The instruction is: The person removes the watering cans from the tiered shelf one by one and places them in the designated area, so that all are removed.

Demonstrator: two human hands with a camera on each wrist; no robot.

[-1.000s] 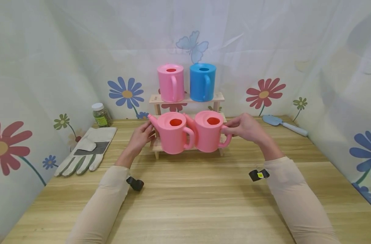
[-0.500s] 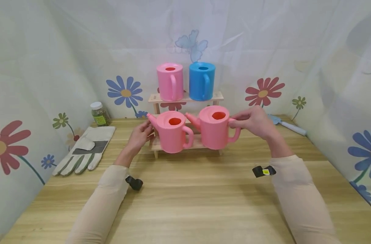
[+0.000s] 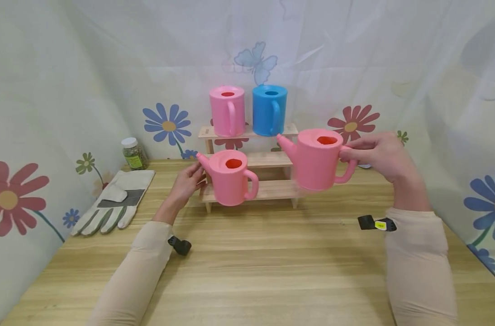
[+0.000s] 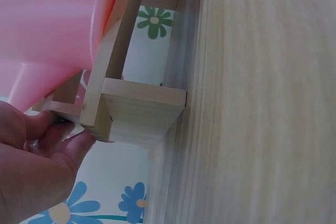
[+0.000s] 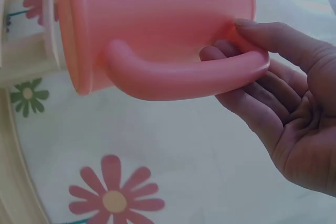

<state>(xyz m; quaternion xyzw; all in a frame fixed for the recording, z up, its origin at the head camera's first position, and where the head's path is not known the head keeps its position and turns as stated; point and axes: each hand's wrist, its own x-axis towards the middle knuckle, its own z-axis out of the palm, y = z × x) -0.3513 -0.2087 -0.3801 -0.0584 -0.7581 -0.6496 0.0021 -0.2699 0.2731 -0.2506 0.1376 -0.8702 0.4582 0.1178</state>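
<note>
Flower-print curtain (image 3: pixel 149 54) behind everything; table (image 3: pixel 251 271) below, front edge out of frame. Wooden stand (image 3: pixel 268 159), tiered: head view has the whole front, left wrist only the left end, with plank joints and underside the head view misses. Part of its lower shelf is hidden by the lower pink watering can (image 3: pixel 230 185), which sits there upright, spout left; left wrist crops that can to a wall and spout base. Held pink watering can (image 3: pixel 317 163) is up off the table, just beside the stand's right end, tilted slightly. Spout and red opening show in head view only; right wrist gives the handle and wall close up, top cut off. Top shelf: light pink watering can (image 3: pixel 221 113) and blue watering can (image 3: pixel 265 111), handles forward, spouts mostly hidden. Glove (image 3: pixel 115 201) on the table, left, head view only. Right hand (image 3: pixel 387 156): fingers curled round the handle's upper part, thumb on top, clear in right wrist. Left hand (image 3: pixel 186 183): fingers bent, touching the stand's left end near the spout; tips partly hidden, can't tell if they grip. Jar (image 3: pixel 134 156) behind glove, label unreadable.
</note>
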